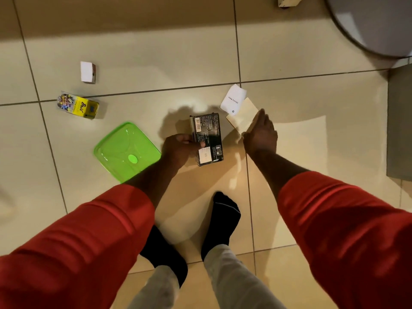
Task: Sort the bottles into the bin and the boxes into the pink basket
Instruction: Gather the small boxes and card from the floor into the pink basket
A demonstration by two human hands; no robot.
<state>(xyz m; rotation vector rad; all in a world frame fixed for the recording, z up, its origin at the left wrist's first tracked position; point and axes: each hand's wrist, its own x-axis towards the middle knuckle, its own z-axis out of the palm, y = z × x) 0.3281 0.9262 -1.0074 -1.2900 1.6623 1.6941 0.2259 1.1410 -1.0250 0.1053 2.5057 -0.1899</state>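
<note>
My left hand (178, 149) grips a black box (207, 137) with a barcode and white label, held above the tiled floor. My right hand (260, 130) reaches down onto a cream box (242, 115); its fingers touch the box's right edge, and I cannot tell whether they grip it. A white box printed "Skinny Pete" (233, 99) lies against the cream box's far side. Further left on the floor lie a yellow box (78, 105) and a small white box (87, 72). No bottle, bin or pink basket is identifiable in view.
A green plastic lid (126, 151) lies flat on the floor left of my left hand. A grey rounded object (367, 25) fills the top right, with a grey panel (399, 121) below it. Another pale box (287, 1) sits at the top edge. My socked feet (223, 219) stand below.
</note>
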